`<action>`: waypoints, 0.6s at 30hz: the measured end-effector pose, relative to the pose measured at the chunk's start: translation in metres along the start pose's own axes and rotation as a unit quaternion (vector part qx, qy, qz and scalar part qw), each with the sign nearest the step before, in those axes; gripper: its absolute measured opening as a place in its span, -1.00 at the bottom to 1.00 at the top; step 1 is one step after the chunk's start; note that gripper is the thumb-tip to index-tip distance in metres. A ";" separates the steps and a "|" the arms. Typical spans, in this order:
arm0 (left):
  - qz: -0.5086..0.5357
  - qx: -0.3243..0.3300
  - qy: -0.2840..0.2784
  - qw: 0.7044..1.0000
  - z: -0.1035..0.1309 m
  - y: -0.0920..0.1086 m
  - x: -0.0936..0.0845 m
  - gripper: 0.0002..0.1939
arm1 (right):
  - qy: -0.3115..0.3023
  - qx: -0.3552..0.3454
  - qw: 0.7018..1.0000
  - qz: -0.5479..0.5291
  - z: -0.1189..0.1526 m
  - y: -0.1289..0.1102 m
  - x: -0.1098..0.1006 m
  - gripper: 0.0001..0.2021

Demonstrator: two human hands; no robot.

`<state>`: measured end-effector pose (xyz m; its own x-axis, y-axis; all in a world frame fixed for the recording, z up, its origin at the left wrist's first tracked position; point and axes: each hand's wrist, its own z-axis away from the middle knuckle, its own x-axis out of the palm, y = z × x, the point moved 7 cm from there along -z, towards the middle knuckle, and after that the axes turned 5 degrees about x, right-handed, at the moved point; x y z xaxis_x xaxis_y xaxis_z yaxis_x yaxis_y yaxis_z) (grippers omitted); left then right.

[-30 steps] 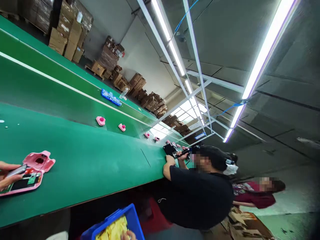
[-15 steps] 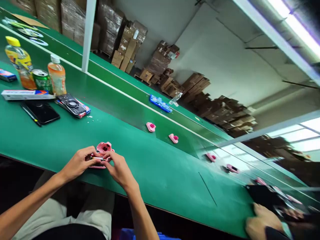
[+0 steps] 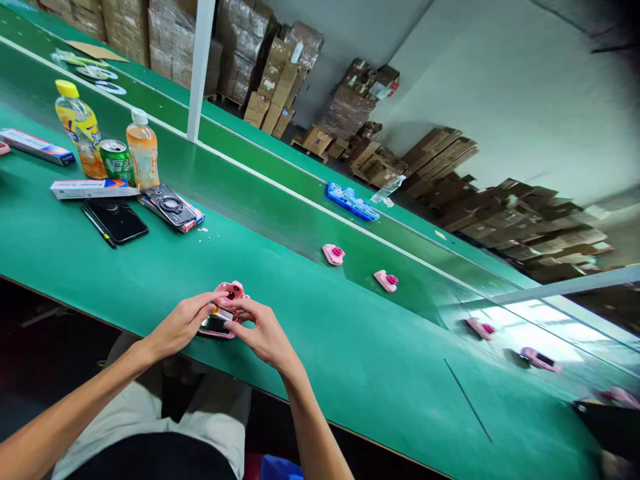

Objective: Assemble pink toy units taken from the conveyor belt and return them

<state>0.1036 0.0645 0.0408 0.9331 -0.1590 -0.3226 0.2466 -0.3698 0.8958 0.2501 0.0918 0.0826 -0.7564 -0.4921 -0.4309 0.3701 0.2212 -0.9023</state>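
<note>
A pink toy camera lies opened up near the front edge of the green table. Its hollow shell half (image 3: 234,289) is at the back, and the other half (image 3: 216,327), with a dark panel inside, is nearer me. Over this nearer half, a silver battery with a yellow end (image 3: 224,314) is between my hands. My left hand (image 3: 183,323) has its fingertips closed on the yellow end. From the other side, the thumb and fingers of my right hand (image 3: 265,333) pinch the silver part. Fingers partly cover the shell halves.
Pink cameras (image 3: 334,254) sit along the belt (image 3: 280,227) beyond. At the left are bottles (image 3: 143,150), a can (image 3: 116,160), a phone (image 3: 120,221) and narrow boxes (image 3: 90,189). A thin dark rod (image 3: 467,400) lies to the right. A white post (image 3: 200,73) rises behind.
My view has swung left, so everything sits further right. My hands have shifted over the camera, and the silver battery and dark panel show more plainly. The co-worker's hands have mostly left view.
</note>
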 end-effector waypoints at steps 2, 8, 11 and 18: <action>-0.043 0.004 0.011 0.999 0.004 0.000 -0.001 -0.61 | 0.009 -0.014 0.999 0.029 0.001 0.001 -0.001 -0.75; -0.143 0.029 0.023 0.989 0.007 0.002 0.004 -0.67 | 0.092 -0.034 0.994 0.040 0.011 0.011 -0.010 -0.78; -0.156 0.019 0.034 0.987 0.007 0.000 0.005 -0.74 | 0.120 -0.047 0.991 0.048 0.020 0.016 -0.006 -0.75; -0.140 -0.013 0.036 0.989 0.007 -0.003 0.003 -0.81 | 0.120 -0.129 0.967 0.184 0.037 0.016 0.017 -0.69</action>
<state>0.1036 0.0591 0.0347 0.8430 0.0127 -0.5378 0.5044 -0.3659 0.7821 0.2627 0.0561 0.0614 -0.7138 -0.1369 -0.6868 0.5145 0.5629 -0.6469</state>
